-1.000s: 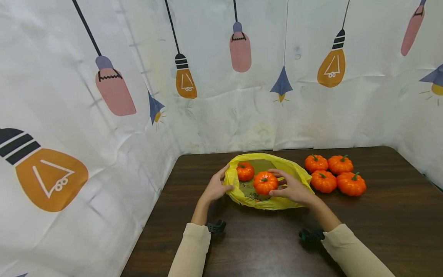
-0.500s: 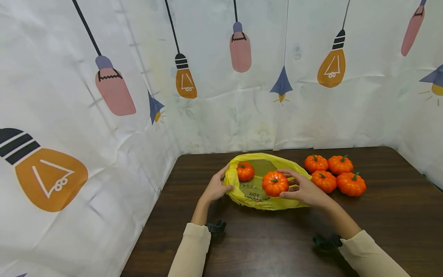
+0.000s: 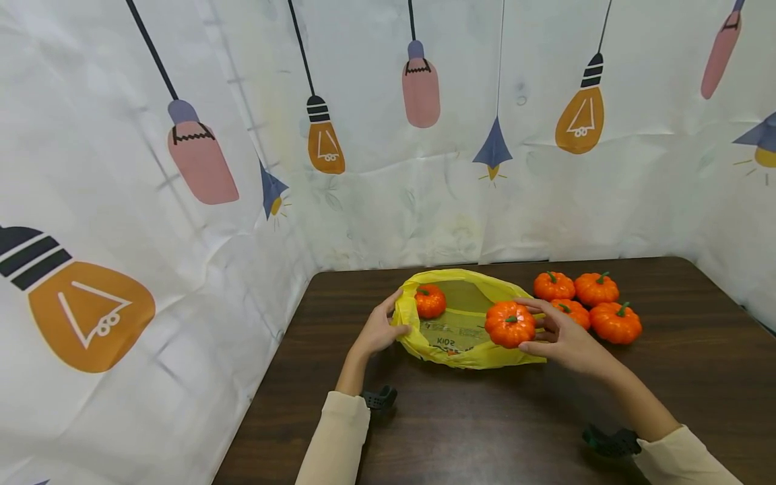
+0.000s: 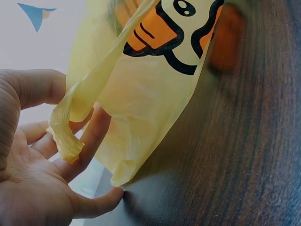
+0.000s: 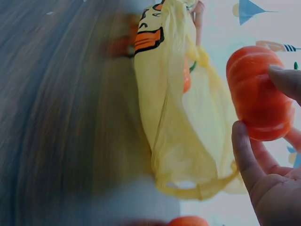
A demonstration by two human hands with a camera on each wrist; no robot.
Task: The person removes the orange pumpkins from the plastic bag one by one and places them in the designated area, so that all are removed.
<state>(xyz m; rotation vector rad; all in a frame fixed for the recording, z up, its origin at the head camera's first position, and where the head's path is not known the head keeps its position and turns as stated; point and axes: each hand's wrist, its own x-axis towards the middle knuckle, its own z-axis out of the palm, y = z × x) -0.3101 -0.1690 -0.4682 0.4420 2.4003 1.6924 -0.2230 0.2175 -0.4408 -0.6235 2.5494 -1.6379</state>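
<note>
A yellow plastic bag (image 3: 485,356) lies with its mouth open on the table, one small orange pumpkin (image 3: 430,301) inside near its left side. My left hand (image 3: 377,331) is at the bag's left edge, fingers around the rim; in the left wrist view that hand (image 4: 51,155) has the bag's handle (image 4: 66,132) over its fingers. My right hand (image 3: 564,340) holds another orange pumpkin (image 3: 510,324) by its side, above the bag's right edge. In the right wrist view, thumb and fingers grip this pumpkin (image 5: 258,94), beside the yellow bag (image 5: 164,117).
Several orange pumpkins (image 3: 615,322) stand grouped at the right of the bag on the dark wooden table (image 3: 461,424), one partly behind my right hand. A white curtain (image 3: 388,202) printed with lamps hangs behind the table and along its left.
My right hand has moved right with its pumpkin, from over the middle of the bag to its right edge. The left hand and the other pumpkins have stayed in place.
</note>
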